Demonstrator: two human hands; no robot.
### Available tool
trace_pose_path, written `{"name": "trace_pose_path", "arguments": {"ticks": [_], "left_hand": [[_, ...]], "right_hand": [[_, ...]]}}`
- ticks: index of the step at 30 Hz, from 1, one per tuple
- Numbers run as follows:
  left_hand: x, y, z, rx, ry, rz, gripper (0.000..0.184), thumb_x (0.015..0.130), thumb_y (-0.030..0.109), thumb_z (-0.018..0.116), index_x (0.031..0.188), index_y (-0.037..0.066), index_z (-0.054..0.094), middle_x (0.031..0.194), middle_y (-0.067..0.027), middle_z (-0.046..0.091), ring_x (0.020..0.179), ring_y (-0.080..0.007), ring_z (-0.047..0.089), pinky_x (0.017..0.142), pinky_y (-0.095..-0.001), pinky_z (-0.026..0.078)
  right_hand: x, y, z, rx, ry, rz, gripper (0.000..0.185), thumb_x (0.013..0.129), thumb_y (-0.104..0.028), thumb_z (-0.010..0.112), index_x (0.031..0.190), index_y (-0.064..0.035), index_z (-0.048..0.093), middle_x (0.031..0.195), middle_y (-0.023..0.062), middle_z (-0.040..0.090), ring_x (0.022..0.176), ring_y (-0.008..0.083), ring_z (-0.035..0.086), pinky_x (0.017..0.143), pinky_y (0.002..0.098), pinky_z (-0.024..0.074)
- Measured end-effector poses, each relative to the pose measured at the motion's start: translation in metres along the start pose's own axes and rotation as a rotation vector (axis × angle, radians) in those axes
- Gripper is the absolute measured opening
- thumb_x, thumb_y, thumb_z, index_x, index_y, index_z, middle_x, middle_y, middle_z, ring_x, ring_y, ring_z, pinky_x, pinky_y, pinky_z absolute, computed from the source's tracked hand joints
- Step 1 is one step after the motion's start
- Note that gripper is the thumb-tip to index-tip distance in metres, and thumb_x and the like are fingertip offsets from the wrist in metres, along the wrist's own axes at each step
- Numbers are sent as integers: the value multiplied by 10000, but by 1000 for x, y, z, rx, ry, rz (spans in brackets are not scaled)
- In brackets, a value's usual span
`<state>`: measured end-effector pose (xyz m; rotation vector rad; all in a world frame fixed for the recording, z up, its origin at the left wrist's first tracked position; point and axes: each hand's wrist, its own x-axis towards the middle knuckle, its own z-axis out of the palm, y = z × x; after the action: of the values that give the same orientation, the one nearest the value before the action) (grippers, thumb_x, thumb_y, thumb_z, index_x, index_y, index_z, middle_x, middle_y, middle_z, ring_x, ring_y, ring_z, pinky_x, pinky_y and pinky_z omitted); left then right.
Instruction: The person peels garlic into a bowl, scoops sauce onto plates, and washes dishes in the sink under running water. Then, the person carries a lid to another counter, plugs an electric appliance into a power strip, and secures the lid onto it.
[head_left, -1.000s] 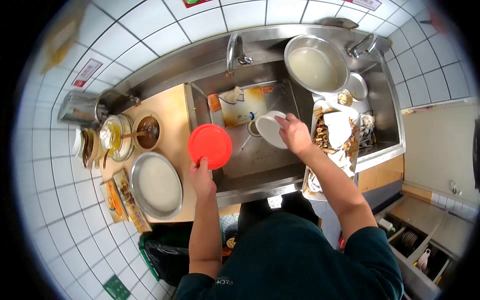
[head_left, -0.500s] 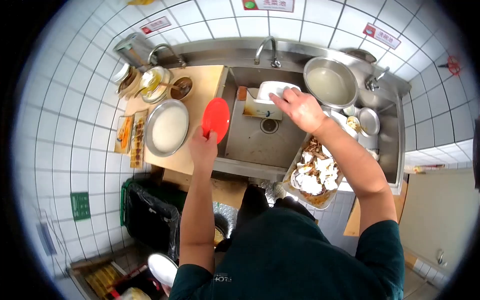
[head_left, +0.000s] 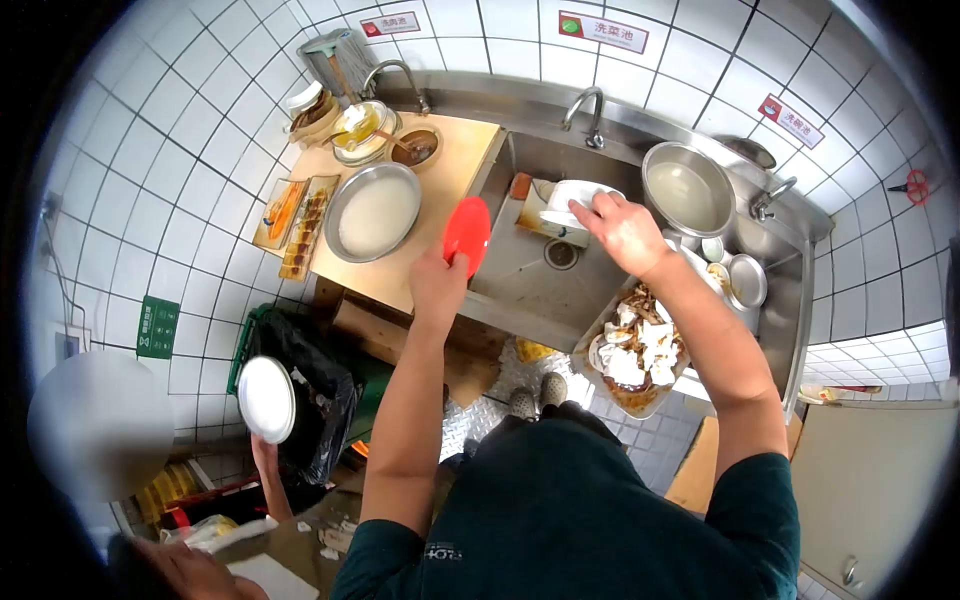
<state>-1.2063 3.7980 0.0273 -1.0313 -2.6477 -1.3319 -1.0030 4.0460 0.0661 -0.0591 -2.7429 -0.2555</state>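
Note:
My left hand [head_left: 438,288] is closed on the edge of a red oval plate [head_left: 468,238], held tilted over the left rim of the sink. My right hand [head_left: 625,235] reaches over the sink, its fingers pinching a small white dish [head_left: 580,195]; its shape is partly hidden by the fingers. Under that dish sits a rectangular patterned dish [head_left: 545,225] in the sink basin [head_left: 530,290], with a reddish-brown block [head_left: 521,186] beside it. Below my right forearm stands a tray [head_left: 637,408] heaped with food scraps and crumpled white tissues.
A metal bowl of whitish liquid [head_left: 375,212] stands on the wooden board [head_left: 455,150], near sauce bowls and long plates. A basin of cloudy water [head_left: 687,188] sits at right. At lower left, another person's hand [head_left: 268,455] holds a white plate [head_left: 267,398] by a black-lined bin [head_left: 320,440].
The view has shifted left. Both my hands keep their holds. The co-worker has come further into view, with the white plate raised beside the bin.

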Motion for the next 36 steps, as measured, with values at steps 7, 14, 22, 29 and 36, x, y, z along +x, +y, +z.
{"name": "trace_pose_path", "arguments": {"ticks": [7, 14, 22, 29, 36], "left_hand": [[-9, -23, 7, 47, -64, -62, 202, 855, 198, 647, 893, 0, 648, 815, -237, 683, 789, -443, 666, 723, -509, 531], [-35, -17, 18, 87, -49, 0, 194, 848, 145, 650, 936, -26, 675, 776, -259, 662, 724, -408, 687, 646, -450, 530], [-30, 113, -26, -593, 65, -109, 201, 948, 123, 646, 1067, -38, 656, 874, -138, 728, 755, -228, 691, 715, -372, 552], [-69, 124, 74, -353, 134, -361, 221, 889, 111, 700, 1057, -33, 705, 927, -146, 742, 844, -230, 702, 754, -359, 546], [-163, 165, 113, -688, 74, -399, 231, 943, 66, 623, 1138, -40, 688, 983, -116, 742, 833, -148, 669, 757, -299, 537]], "right_hand": [[-1, -29, 3, 12, -49, -3, 483, 812, -78, 606, 1295, -92, 631, 955, 86, 555, 896, 236, 642, 700, 337, 577], [-20, -32, 3, 6, -84, -19, 473, 813, -79, 601, 1283, -100, 644, 961, 88, 570, 887, 247, 650, 728, 348, 580], [-31, 56, -73, 86, 192, 230, 329, 853, -128, 659, 1177, -105, 714, 959, 163, 713, 782, 330, 710, 719, 415, 598], [-99, 185, -21, 256, -6, 562, 308, 837, -52, 612, 1118, -28, 734, 907, 230, 723, 786, 330, 724, 741, 426, 587], [-124, 170, -46, 631, -114, 525, 374, 855, -35, 627, 1220, 33, 675, 926, 193, 736, 814, 238, 709, 760, 367, 549]]}}
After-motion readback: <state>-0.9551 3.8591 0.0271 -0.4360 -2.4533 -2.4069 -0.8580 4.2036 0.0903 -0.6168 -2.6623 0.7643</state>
